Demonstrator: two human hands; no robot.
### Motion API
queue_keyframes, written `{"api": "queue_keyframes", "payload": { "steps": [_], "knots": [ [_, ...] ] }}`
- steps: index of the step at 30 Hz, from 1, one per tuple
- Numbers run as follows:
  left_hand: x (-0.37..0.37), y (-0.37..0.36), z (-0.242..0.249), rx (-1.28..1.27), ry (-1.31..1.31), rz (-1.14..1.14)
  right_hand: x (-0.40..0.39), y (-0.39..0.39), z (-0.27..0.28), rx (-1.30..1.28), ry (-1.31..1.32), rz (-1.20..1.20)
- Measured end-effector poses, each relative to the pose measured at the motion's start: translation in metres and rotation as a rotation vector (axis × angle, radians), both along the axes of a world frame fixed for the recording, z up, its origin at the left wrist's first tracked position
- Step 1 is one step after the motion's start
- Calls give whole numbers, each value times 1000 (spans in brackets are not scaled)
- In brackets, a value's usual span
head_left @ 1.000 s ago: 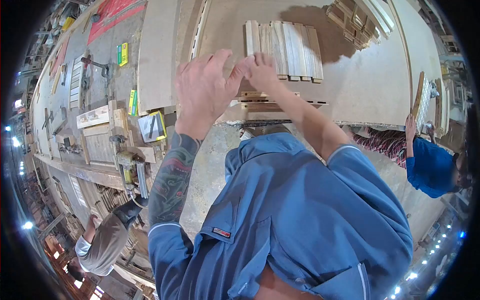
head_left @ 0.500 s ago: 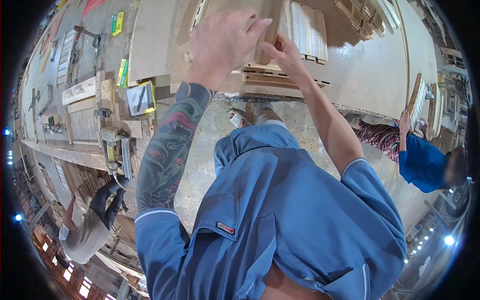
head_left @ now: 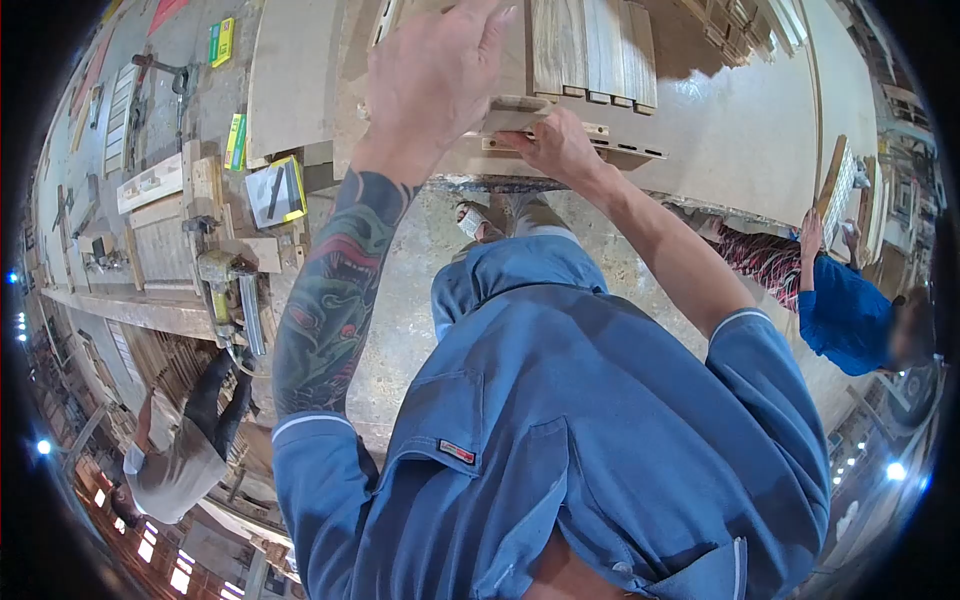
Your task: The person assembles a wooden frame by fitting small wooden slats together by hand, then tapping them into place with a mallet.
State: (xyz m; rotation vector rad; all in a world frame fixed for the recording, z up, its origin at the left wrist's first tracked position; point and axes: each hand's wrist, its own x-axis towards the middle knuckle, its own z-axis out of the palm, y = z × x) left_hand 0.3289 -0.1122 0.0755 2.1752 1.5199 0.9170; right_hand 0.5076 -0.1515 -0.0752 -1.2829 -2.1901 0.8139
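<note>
My right hand (head_left: 562, 148) is closed on a short wooden board (head_left: 512, 118), its thumb and fingers at the board's right end. The board is tilted over the near edge of the workbench. My left hand (head_left: 428, 85) hangs above and left of that board, back of the hand toward me and thumb stretched upward. Its other fingers are mostly hidden or cut off by the top edge, so its grip does not show. Just beyond the right hand lie several wooden slats (head_left: 590, 50) side by side. Slotted wooden strips (head_left: 625, 150) rest under and beside the right hand.
The pale bench top (head_left: 735, 140) extends right, with stacked wood strips (head_left: 725, 25) at its back. A person in a blue shirt (head_left: 845, 315) handles wood at right. At left are a nail gun (head_left: 228, 285), a clamp (head_left: 165, 75) and yellow-green boxes (head_left: 222, 42). Another person (head_left: 175, 465) stands lower left.
The wooden board has gone from standing upright between my hands to lying tilted, lower and nearer me. My right hand has moved down with it; my left hand has shifted slightly left.
</note>
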Motion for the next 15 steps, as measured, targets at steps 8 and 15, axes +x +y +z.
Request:
{"api": "queue_keyframes", "payload": {
  "steps": [8, 15],
  "knots": [
    [2, 3, -18, -22, 141, 105, 50, 41, -18, -268, -111, 159],
    [4, 5, -18, -16, 145, 128, -11, 73, -125, 208, -387, -206]
  ]
}}
